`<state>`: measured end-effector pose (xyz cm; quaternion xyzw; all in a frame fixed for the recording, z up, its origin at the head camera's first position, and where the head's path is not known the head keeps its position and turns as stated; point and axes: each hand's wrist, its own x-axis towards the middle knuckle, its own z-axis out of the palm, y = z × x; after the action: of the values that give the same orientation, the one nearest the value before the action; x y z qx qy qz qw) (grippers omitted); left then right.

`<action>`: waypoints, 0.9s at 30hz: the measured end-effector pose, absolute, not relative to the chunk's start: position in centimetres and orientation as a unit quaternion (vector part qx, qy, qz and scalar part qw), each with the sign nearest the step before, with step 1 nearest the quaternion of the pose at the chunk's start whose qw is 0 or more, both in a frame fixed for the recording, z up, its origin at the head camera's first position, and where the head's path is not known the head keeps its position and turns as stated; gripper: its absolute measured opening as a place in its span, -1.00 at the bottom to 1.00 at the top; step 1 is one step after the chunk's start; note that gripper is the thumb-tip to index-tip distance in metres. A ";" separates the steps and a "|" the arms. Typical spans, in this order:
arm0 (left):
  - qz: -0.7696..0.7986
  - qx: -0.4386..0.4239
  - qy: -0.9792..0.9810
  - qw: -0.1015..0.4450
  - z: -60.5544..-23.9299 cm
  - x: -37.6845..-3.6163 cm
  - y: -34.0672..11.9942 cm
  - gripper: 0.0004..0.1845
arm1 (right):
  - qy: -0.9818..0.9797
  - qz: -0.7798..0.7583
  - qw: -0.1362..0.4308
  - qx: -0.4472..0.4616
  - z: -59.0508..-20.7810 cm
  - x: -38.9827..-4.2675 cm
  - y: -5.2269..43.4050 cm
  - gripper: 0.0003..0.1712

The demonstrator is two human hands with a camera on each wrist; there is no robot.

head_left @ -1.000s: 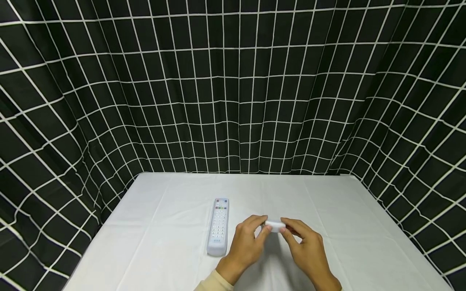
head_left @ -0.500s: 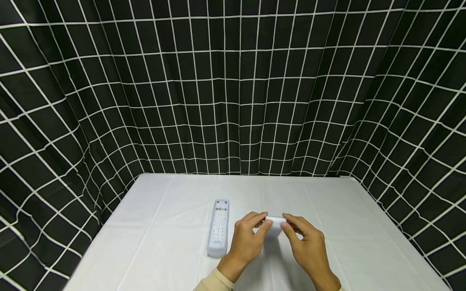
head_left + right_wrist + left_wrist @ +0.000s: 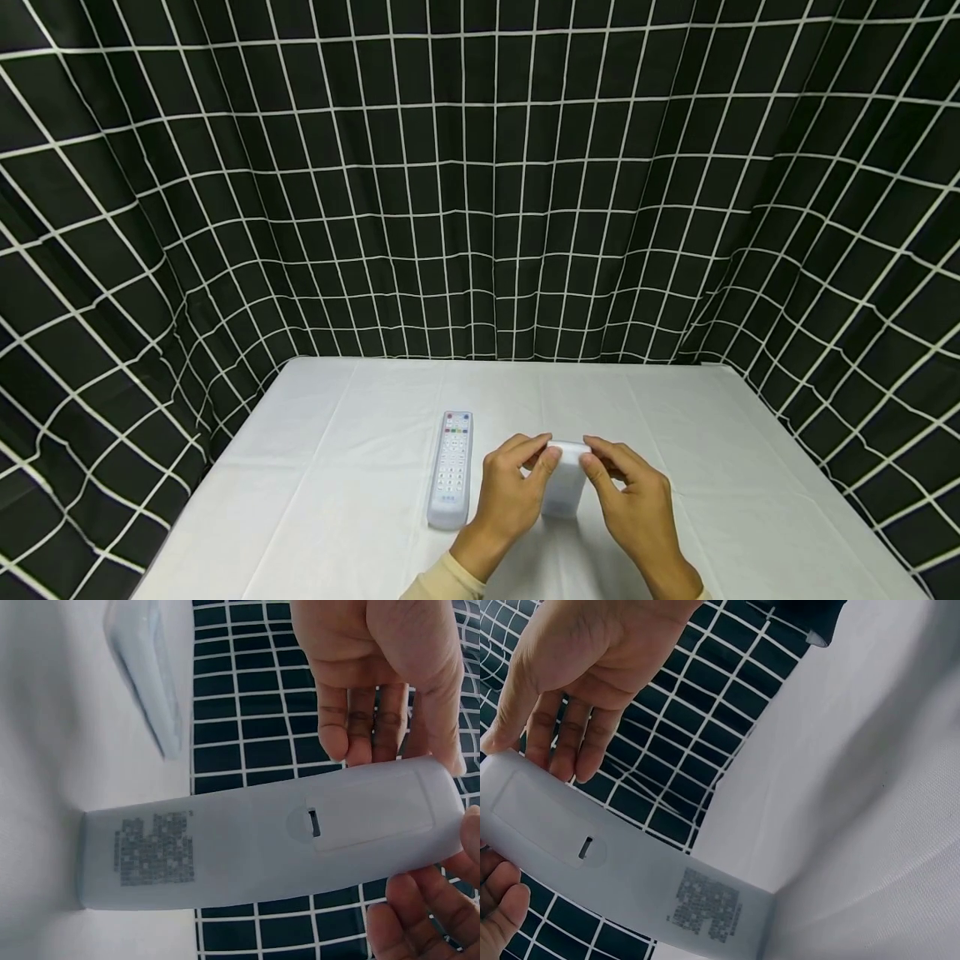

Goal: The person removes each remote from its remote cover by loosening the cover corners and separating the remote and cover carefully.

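Note:
Both hands hold a light grey remote point(image 3: 565, 490) by its upper end, above the middle of the white table point(image 3: 330, 467). Its lower end rests on the cloth, so it stands steeply. My left hand point(image 3: 546, 455) grips the top from the left and my right hand point(image 3: 592, 460) from the right. The wrist views show the remote's back point(image 3: 630, 877) point(image 3: 262, 840), with a battery cover and a printed label. Fingers of my left hand point(image 3: 570, 735) lie behind it, as do fingers of my right hand point(image 3: 360, 727).
A second remote point(image 3: 450, 468) lies face up, lengthwise, just left of my left hand; its edge shows in the right wrist view point(image 3: 142, 667). A black curtain with a white grid point(image 3: 480, 183) closes in the table at the back and both sides.
The held remote has turned from nearly level between my fingertips to standing on end, its lower end now down on the cloth. The other remote has not moved.

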<state>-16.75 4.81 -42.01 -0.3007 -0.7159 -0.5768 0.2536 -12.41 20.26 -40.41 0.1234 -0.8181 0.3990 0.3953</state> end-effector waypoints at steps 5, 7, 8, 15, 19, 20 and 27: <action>-0.581 -0.301 -0.710 0.260 -42.0 -16.8 5.1 -0.71 | -0.814 0.402 0.400 0.123 -40.3 -12.6 20.4 -0.74; -0.582 -0.301 -0.708 0.263 -42.0 -16.9 5.2 -0.71 | -0.814 0.408 0.397 0.117 -40.2 -12.6 20.4 -0.74; -0.582 -0.300 -0.708 0.263 -42.0 -16.9 5.2 -0.71 | -0.814 0.410 0.395 0.113 -40.2 -12.7 20.4 -0.74; -0.596 -0.298 -0.705 0.243 -43.2 -17.2 5.5 -0.72 | -0.825 0.412 0.381 0.069 -40.8 -12.9 20.6 -0.72; -0.586 -0.295 -0.724 0.213 -44.8 -17.2 5.5 -0.74 | -0.844 0.406 0.345 0.050 -41.9 -12.6 20.8 -0.69; -0.584 -0.294 -0.727 0.211 -45.1 -17.2 5.5 -0.74 | -0.849 0.404 0.336 0.051 -42.2 -12.6 20.8 -0.68; -0.590 -0.290 -0.725 0.205 -46.1 -17.4 5.5 -0.72 | -0.862 0.404 0.303 0.050 -43.9 -12.6 20.9 -0.65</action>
<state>-17.39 5.50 -46.05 -0.2902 -0.7252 -0.5898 0.2052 -12.58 20.94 -43.86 0.0497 -0.8617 0.4037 0.3034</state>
